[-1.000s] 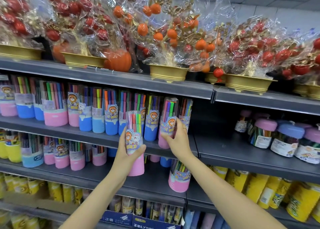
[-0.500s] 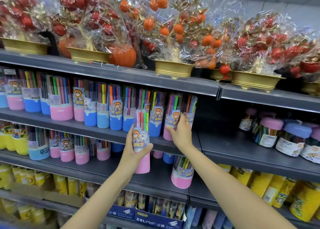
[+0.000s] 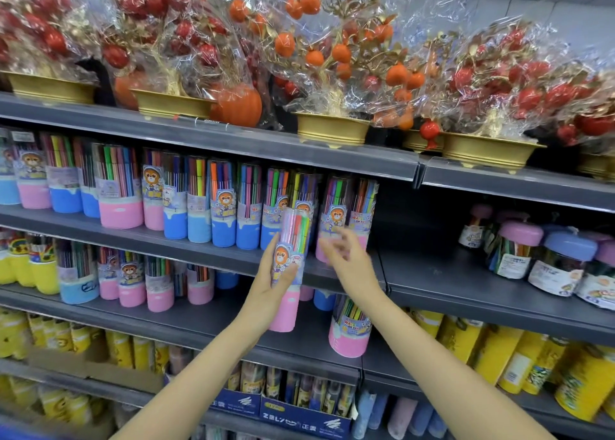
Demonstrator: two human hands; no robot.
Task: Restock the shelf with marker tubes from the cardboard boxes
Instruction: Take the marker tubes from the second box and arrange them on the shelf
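Left hand (image 3: 271, 293) grips an upright pink-based marker tube (image 3: 289, 269) about its middle, thumb across the label; the tube is held in front of the lip of the grey shelf (image 3: 186, 241), its base below the shelf edge and its top level with the stocked row.

Right hand (image 3: 347, 261) is blurred, fingers (image 3: 332, 245) spread and relaxed, holding nothing. It sits just before the pink-based end tube (image 3: 336, 221) at the right end of the row of tubes (image 3: 199, 206); contact with that tube cannot be determined.

The row stands packed side by side from the left of view to the end tube. Right of it the shelf board (image 3: 442, 273) lies bare as far as a group of lidded jars (image 3: 539, 259), well apart. The shelf above (image 3: 299, 150) overhangs close over the tube tops.

On the lower shelf (image 3: 206, 319) a second pink-based tube (image 3: 349, 334) stands near the front edge beneath the right forearm.
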